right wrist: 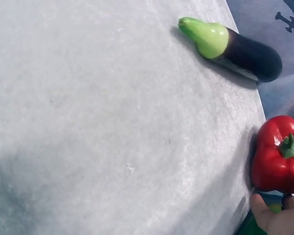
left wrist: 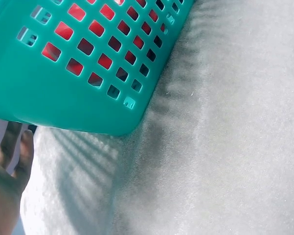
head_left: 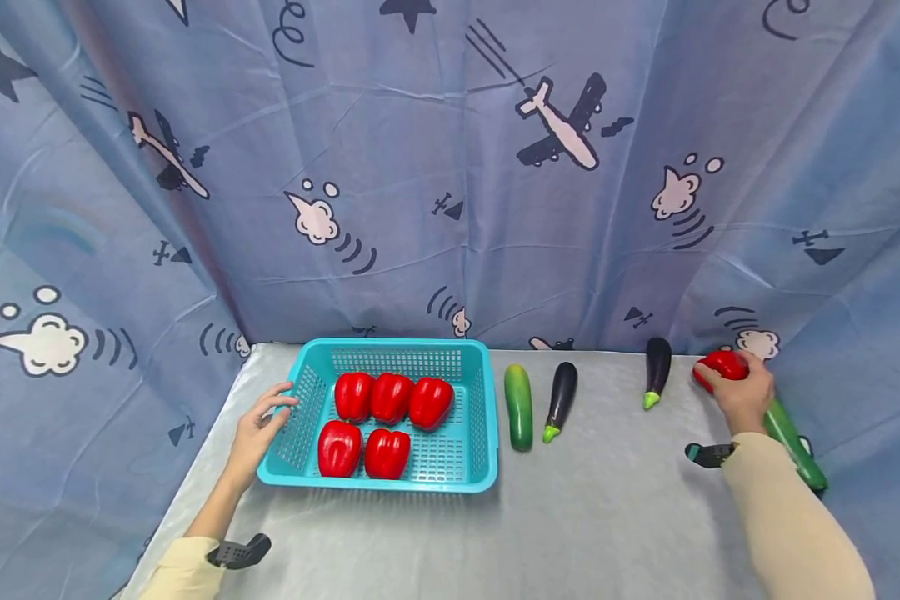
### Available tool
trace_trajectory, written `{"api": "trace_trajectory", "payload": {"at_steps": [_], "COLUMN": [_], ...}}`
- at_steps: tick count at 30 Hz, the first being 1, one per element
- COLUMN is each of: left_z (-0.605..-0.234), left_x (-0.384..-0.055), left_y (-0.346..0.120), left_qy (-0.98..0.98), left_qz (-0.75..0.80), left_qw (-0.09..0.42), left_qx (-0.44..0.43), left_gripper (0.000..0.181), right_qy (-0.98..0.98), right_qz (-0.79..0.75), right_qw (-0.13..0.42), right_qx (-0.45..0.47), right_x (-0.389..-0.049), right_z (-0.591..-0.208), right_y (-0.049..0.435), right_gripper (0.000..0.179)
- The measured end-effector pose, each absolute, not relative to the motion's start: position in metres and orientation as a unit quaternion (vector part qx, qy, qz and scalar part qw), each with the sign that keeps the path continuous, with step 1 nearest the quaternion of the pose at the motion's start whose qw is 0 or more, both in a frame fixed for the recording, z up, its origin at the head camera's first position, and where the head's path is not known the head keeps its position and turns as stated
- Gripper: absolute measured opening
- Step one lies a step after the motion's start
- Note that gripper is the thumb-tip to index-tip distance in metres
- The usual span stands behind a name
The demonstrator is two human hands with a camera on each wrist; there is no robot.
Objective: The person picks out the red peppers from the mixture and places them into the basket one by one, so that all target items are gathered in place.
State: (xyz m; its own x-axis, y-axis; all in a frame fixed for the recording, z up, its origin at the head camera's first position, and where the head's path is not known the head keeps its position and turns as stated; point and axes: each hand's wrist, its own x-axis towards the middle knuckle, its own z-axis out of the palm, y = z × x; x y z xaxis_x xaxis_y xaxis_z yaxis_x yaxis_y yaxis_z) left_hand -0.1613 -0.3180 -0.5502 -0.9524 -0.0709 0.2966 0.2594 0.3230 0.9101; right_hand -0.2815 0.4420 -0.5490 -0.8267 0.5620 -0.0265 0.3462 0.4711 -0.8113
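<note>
My right hand point(head_left: 744, 393) is at the table's far right, its fingers and thumb around a red bell pepper point(head_left: 722, 367). The right wrist view shows this bell pepper point(right wrist: 280, 155) with its green stem facing the camera and fingertips at its side. My left hand point(head_left: 257, 429) is at the left rim of a turquoise plastic basket point(head_left: 378, 483), fingers loosely extended over the edge. In the left wrist view the left hand point(left wrist: 10, 181) shows beside the basket's wall point(left wrist: 63, 103). Several red bell peppers point(head_left: 339, 448) lie inside the basket in two rows.
Right of the basket lie a cucumber point(head_left: 519, 408) and an eggplant point(head_left: 562, 398). Another eggplant point(head_left: 657, 371) is left of my right hand. A long green vegetable point(head_left: 795, 442) lies along the table's right edge, partly under my forearm. A patterned blue curtain point(head_left: 390, 208) hangs behind the table.
</note>
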Motion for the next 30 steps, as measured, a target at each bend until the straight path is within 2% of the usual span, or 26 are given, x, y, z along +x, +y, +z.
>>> {"api": "trace_trajectory", "payload": {"at_steps": [4,12,20,30], "left_z": [-0.551,-0.550,-0.552,-0.551], "left_x": [-0.161,-0.162,-0.164,-0.165], "left_y": [-0.320,-0.319,-0.319,-0.320], "left_qy": [-0.806,-0.803,-0.793,-0.798], "left_qz": [-0.570,-0.576,-0.587,-0.583], "left_qw": [0.146,0.141,0.146,0.143], "left_qx": [-0.061,-0.059,-0.066,-0.060], "left_gripper": [0.020,0.020,0.019,0.019], "right_qy": [-0.854,-0.841,-0.836,-0.826], "right_qz": [0.427,0.439,0.431,0.439], "right_qw": [0.135,0.109,0.140,0.139], "right_qx": [-0.266,-0.296,-0.311,-0.325], "right_x": [-0.285,-0.287,-0.295,-0.296], "right_z": [-0.554,-0.554,-0.552,-0.551], "right_y": [0.439,0.436,0.436,0.435], "right_gripper": [0.076,0.069,0.060,0.050]}}
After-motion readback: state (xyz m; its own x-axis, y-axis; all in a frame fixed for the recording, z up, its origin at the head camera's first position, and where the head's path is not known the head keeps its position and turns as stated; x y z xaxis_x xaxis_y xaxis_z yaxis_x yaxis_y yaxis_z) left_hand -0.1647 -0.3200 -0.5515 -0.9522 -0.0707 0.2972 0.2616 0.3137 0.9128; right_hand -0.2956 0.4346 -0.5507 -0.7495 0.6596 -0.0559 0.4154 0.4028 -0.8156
